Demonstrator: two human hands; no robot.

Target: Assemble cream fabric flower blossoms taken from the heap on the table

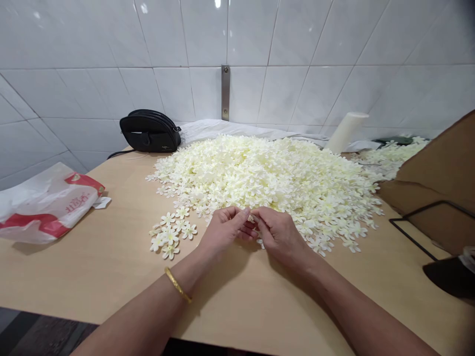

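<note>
My left hand and my right hand meet at the near edge of a big heap of pale yellow-white artificial flowers. Thumbs and fingers of both are pinched together on a small pale artificial flower, mostly covered by the fingertips. A gold bracelet circles my left wrist. Left of my left hand lies a small separate group of artificial flowers, flat on the wooden table. Loose flowers from the heap also lie just beyond my right hand.
On the left is a white and red plastic bag. A black purse stands at the back, near the tiled wall. Behind the heap leans a white cone. Brown cardboard and a black wire frame occupy the right side.
</note>
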